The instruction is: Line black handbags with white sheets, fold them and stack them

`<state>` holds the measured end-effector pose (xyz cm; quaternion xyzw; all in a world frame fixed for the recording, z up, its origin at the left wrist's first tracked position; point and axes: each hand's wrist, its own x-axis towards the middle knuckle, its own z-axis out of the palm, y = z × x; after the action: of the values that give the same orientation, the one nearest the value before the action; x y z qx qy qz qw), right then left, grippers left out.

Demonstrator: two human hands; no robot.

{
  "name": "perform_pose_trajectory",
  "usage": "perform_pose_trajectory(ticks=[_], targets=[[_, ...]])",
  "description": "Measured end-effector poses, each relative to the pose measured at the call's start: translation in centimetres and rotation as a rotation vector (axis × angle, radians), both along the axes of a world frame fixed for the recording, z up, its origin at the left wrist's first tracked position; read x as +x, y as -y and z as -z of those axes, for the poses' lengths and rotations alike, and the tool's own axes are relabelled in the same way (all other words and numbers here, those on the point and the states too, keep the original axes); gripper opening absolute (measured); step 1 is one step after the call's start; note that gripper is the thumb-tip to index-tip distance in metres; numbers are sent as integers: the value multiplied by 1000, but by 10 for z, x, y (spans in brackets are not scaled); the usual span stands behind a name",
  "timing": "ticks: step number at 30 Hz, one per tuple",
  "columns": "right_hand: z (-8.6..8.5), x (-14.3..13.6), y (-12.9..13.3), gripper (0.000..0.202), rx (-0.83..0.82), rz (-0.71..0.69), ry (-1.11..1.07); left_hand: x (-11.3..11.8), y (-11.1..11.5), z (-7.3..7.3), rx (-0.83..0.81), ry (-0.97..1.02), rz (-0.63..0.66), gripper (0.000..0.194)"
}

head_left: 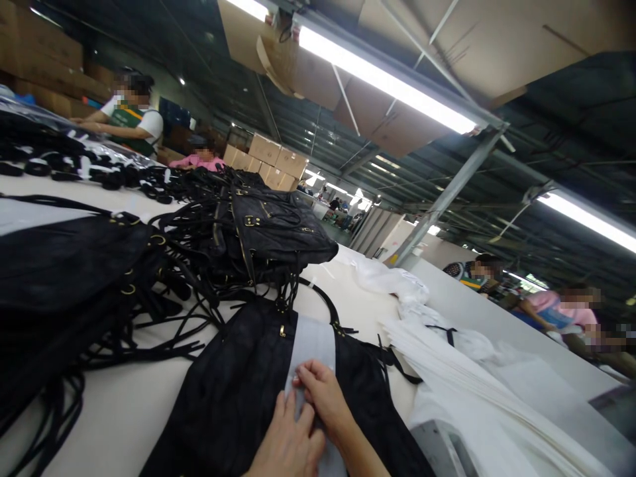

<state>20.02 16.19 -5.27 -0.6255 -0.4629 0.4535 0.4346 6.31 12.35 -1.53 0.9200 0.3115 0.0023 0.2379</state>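
Note:
A black handbag lies on the table in front of me, with a curved handle and brass-coloured fittings at its far end. Down its middle runs a pale grey, translucent strip that looks like plastic sheet. My left hand lies on the strip and the bag, fingers stretched out and pointing away from me. Just beyond it, my right hand has thumb and forefinger pinched together at the strip's left edge. The fingertips of both hands are close together.
A pile of black bags with loose straps stands ahead. Another black bag lies at left. White sheets are stacked at right. Co-workers sit at far left and at right. Lamps hang overhead.

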Motion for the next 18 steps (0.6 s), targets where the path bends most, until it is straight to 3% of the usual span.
perform_pose_trajectory(ticks=[8,12,18], targets=[[2,0,-1,20,233,80,248,4,-1,9,24,16,-22,39],[9,6,-7,11,346,132,545,4,-1,10,33,16,-24,35],[16,8,-23,22,320,247,701,3,0,8,14,9,-16,35]])
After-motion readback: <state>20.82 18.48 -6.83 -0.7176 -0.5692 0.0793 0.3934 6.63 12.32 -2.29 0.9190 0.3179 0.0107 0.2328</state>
